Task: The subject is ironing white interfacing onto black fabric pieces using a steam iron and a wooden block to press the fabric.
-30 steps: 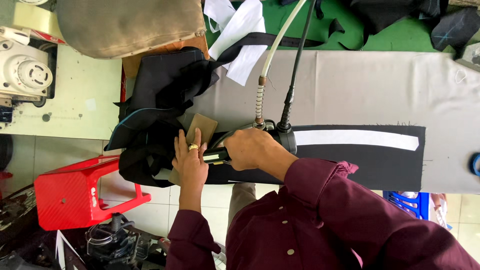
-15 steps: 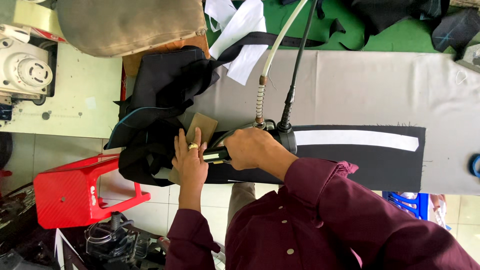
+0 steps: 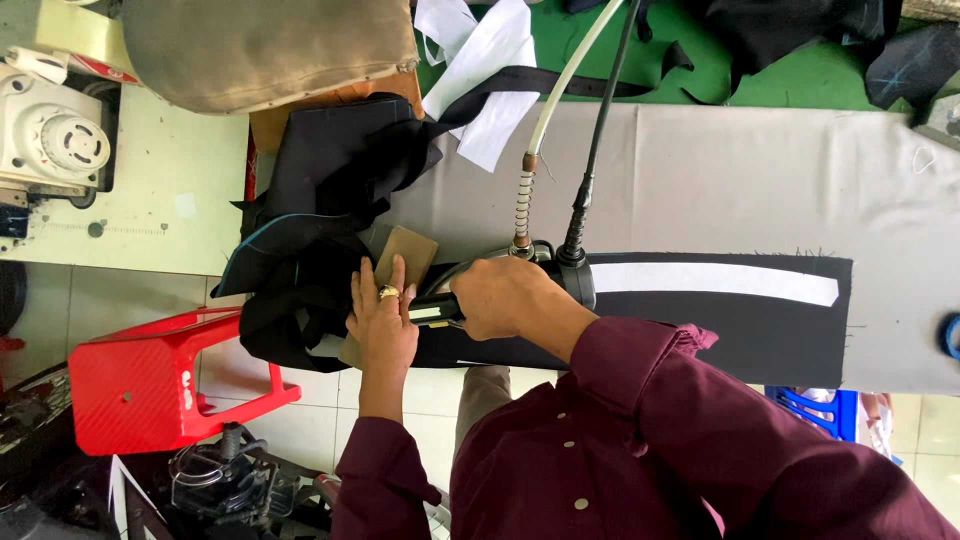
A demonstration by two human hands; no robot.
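A maroon sleeve fills the near edge of the view, and from it the right hand is wrapped around the handle of a steam iron, fingers curled tight about the grip. The iron sits on a long black fabric strip laid along the near side of the grey padded tabletop. Just beside it the left hand, wearing a ring, lies flat with fingers spread narrow, pressing down on the bunched end of the black cloth and touching a tan piece of card. A white strip runs along the black fabric away from the iron. Rising from the iron are a white hose and a black cable. Beyond lie a heap of dark fabric, white pieces, a green surface; off to the side a red stool and a sewing machine.
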